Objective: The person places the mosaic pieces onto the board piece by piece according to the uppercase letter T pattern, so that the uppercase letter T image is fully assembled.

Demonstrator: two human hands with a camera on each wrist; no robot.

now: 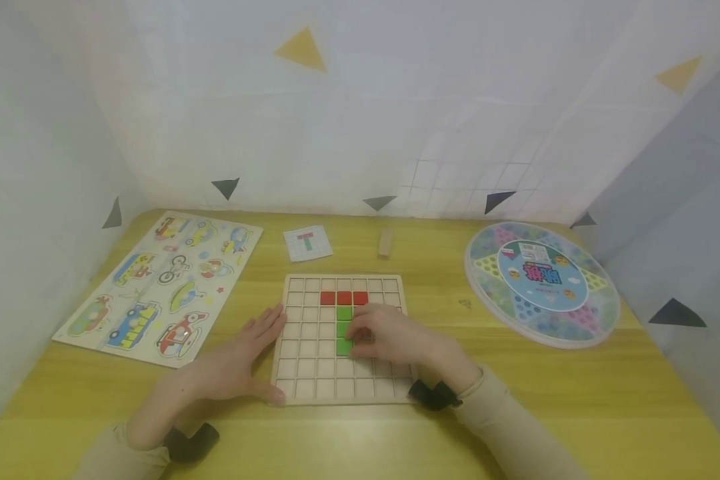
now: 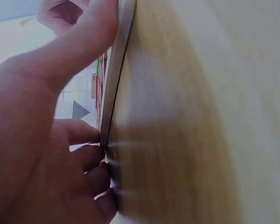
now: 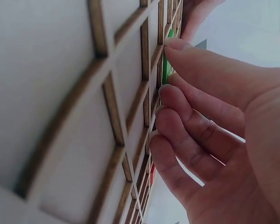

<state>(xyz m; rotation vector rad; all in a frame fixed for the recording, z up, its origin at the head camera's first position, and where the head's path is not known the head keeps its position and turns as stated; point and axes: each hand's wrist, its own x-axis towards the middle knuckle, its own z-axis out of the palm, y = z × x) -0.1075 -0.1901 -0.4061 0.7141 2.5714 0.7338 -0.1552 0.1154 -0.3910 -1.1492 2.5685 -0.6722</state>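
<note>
A wooden grid board point(image 1: 288, 349) lies flat on the table. Three red tiles point(image 1: 344, 298) form a row near its top, and a column of three green tiles point(image 1: 345, 313) runs down from the middle one. My right hand point(image 1: 396, 335) is over the board, its thumb and index finger pinching the lowest green tile point(image 1: 343, 347), which sits at its cell. In the right wrist view, green point(image 3: 167, 67) shows between thumb and index finger. My left hand point(image 1: 234, 360) rests spread along the board's left edge, fingertips on the side and thumb at the lower-left corner.
A card point(image 1: 309, 244) with a red and green T pattern lies behind the board, beside a small wooden piece point(image 1: 385, 243). A vehicle puzzle board point(image 1: 162, 287) is at left. A round patterned game board point(image 1: 594, 320) is at right. White sheets point(image 1: 360, 120) enclose the table.
</note>
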